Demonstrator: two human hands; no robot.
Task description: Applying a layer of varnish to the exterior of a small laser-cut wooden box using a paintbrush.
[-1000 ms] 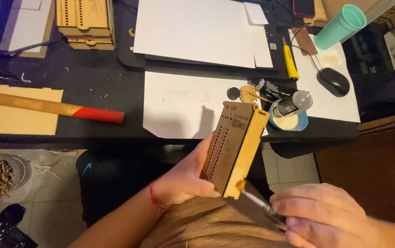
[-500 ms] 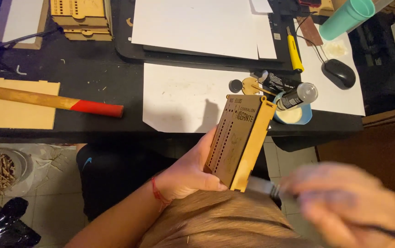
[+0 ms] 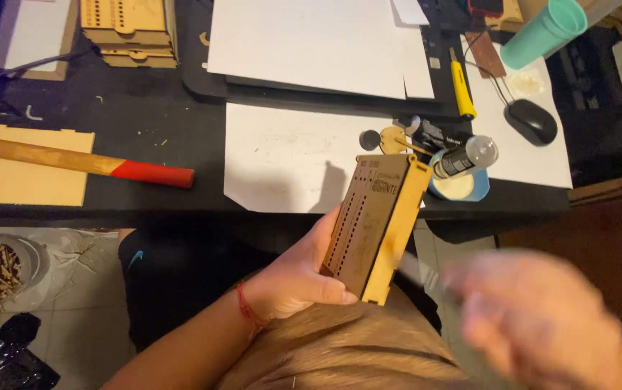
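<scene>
A single head-mounted camera looks steeply down from above the person's lap. The view faces forward over the near edge of the black tabletop (image 3: 145,144), which fills the upper half. The left hand (image 3: 293,278) and the right hand (image 3: 535,318) sit close beneath the lens. Tiled floor (image 3: 72,296) shows lower left

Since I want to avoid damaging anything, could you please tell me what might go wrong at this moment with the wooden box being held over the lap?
1. The left hand alone grips the perforated laser-cut wooden box by its lower end, off the black desk; it could slip and fall.
2. The right hand is motion-blurred close to the box, with a thin tool hard to make out; a fast stroke might miss and hit the fingers.
3. The red-tipped wooden handle lies near the desk's edge and could get knocked off.
</scene>
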